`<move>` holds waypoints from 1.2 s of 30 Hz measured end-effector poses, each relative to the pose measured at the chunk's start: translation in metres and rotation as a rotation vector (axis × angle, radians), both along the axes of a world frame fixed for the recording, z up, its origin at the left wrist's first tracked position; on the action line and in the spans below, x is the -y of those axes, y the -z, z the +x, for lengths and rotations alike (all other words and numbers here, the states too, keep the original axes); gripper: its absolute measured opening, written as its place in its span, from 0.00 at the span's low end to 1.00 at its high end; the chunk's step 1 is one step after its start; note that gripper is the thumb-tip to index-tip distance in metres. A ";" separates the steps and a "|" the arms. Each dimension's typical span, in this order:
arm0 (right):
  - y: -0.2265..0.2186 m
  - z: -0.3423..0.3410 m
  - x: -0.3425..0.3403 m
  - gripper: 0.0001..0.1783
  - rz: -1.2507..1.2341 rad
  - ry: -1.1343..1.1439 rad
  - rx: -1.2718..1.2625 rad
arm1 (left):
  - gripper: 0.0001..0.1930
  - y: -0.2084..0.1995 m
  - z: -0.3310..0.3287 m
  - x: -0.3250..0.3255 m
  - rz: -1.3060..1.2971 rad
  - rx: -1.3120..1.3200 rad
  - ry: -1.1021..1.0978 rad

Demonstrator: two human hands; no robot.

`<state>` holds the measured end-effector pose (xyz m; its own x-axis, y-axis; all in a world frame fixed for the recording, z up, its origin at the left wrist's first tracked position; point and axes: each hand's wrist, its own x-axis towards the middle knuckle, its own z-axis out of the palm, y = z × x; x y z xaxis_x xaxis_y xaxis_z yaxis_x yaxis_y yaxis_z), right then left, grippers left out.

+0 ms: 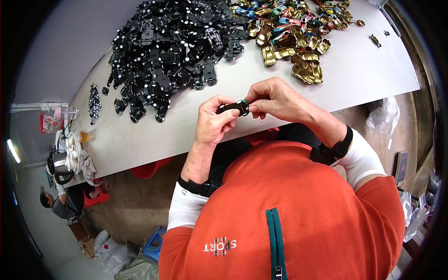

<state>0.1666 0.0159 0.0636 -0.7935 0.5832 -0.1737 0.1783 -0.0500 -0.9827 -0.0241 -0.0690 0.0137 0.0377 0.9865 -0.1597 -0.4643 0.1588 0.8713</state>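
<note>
A small toy car point(233, 108), mostly black with a bit of green at its right end, is held up in front of me by the table's near edge. My left hand point(212, 122) grips its body between thumb and fingers. Closed in a pinch, my right hand point(275, 100) has its thumb and fingertips on the car's right end; any small part between them is hidden. Beyond my hands lies a large heap of black toy car bases point(163, 56) with wheels. To its right is a pile of shiny gold and coloured car shells point(298, 46).
Both piles rest on a pale table point(368, 70). A small cluster of wheel parts point(94, 105) lies at its left. White dishes and a metal pot point(63, 165) stand at the left edge. Another person point(67, 205) sits beyond, and a blue stool point(154, 245) is on the floor.
</note>
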 end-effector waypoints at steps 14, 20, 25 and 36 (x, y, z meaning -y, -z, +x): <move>0.026 -0.002 -0.004 0.09 -0.121 0.093 -0.076 | 0.08 -0.008 0.000 -0.005 -0.135 -0.096 -0.130; 0.032 -0.006 0.000 0.07 0.077 0.150 0.004 | 0.08 -0.011 0.006 -0.005 -0.127 -0.118 -0.145; 0.033 -0.011 0.000 0.06 0.326 0.191 0.110 | 0.08 -0.013 0.016 -0.008 -0.074 -0.166 -0.218; 0.040 -0.011 -0.002 0.07 0.111 0.177 -0.140 | 0.09 -0.011 0.005 -0.014 -0.048 -0.042 -0.117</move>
<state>0.1558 0.0182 0.0239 -0.6892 0.7246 0.0038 0.0377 0.0411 -0.9984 -0.0187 -0.0547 0.0248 -0.0849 0.9749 -0.2060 -0.4456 0.1478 0.8829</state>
